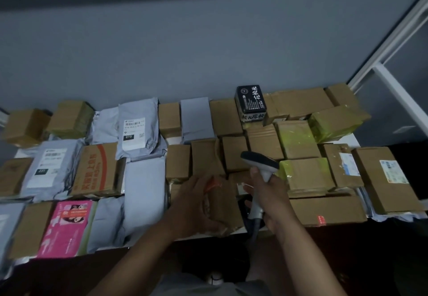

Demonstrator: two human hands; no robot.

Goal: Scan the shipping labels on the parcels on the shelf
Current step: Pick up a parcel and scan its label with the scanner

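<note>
**Scanner poised over a crowded shelf**

At the shelf's [231, 232] front edge, the left hand [196, 205] grips a small taped cardboard parcel [223, 203], fingers curled round its side. The right hand [268, 193] is clamped on the scanner [261, 166] handle. That parcel looks light and stiff; hold its edges. Grey mailers [143, 189], a pink packet [67, 226] and brown boxes [326, 210] crowd close, hiding labels.

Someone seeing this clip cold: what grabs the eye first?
The two hands at centre front: the right hand grips a grey barcode scanner, the left hand holds a brown cardboard parcel. Next, the bright pink parcel at front left among brown boxes and grey mailers, and yellow-taped boxes at right.
</note>
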